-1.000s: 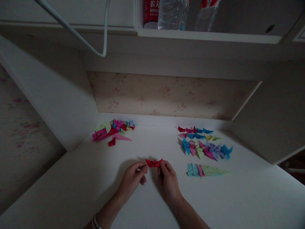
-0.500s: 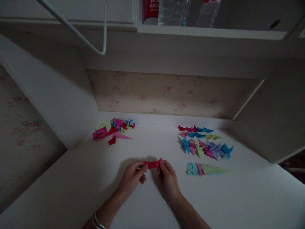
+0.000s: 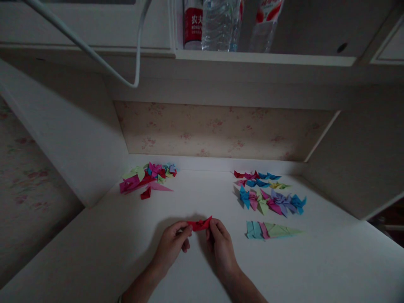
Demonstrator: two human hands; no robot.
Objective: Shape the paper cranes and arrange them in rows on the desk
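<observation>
A small red folded-paper boat is held just above the white desk, near its middle. My left hand pinches the left end between thumb and forefinger. At the right end, the thumb and fingers of my right hand close on the other tip. The paper stretches between both hands, with a raised fold at its centre and pointed ends. Some of my right fingers curl underneath and are partly hidden.
A heap of colourful folded papers lies at the back left. Rows of paper boats, folded star-like pieces and overlapping flat folded pieces lie to the right. Plastic bottles stand on the shelf above; a white cable hangs down.
The camera view has tilted up slightly, so more of the bottles shows and everything sits lower. Both hands keep their grip on the red paper with barely any change.
</observation>
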